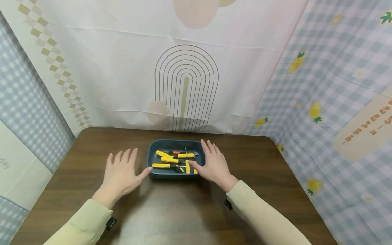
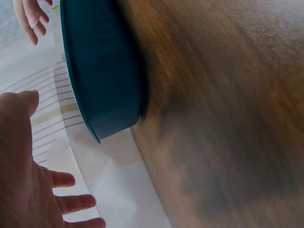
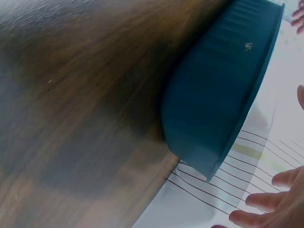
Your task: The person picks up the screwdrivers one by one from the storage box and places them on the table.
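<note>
A dark teal plastic bin [image 1: 176, 176] stands on the table, holding several yellow-handled tools that look like screwdrivers [image 1: 161, 165], some with thin metal shafts. A small orange-red part [image 1: 174, 152] shows among them. My left hand [image 1: 120, 175] hovers left of the bin, fingers spread, its thumb tip near the bin's front left corner. Over the bin's right end is my right hand [image 1: 215, 166], fingers extended and thumb over the tools. Both wrist views show the bin's outer wall [image 2: 102, 71] [image 3: 213, 90] with a gap between it and each hand. Neither hand holds anything.
The brown wooden table [image 1: 183, 211] spreads around the bin. A white patterned cloth [image 1: 131, 78] hangs behind its back edge. Blue checked cloth [image 1: 321, 85] hangs at the right, with more at the left. Dark devices [image 1: 111, 223] are strapped under both wrists.
</note>
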Demonstrator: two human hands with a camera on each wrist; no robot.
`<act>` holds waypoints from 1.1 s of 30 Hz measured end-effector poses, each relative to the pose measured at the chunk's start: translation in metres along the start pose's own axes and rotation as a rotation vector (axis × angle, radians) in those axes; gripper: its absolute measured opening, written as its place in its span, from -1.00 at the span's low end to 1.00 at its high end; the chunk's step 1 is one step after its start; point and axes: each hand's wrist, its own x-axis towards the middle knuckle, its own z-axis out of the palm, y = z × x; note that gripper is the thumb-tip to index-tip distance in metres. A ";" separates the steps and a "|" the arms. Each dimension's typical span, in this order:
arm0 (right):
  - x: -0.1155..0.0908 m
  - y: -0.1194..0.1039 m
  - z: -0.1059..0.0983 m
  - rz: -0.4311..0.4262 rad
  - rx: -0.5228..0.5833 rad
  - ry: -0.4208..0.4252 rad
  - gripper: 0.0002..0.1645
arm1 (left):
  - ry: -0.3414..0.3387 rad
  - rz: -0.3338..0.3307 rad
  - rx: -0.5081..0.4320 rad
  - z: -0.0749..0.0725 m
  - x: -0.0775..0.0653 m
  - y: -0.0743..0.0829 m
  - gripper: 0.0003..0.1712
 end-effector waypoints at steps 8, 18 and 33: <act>0.008 -0.004 0.000 0.032 0.089 0.005 0.18 | -0.095 -0.037 -0.032 0.011 0.013 0.003 0.21; 0.019 -0.015 0.002 0.167 0.474 -0.062 0.03 | -0.096 0.027 -0.043 0.030 0.032 0.007 0.12; 0.029 -0.023 0.008 0.257 0.570 -0.186 -0.04 | -0.126 0.058 -0.026 0.035 0.045 0.003 -0.11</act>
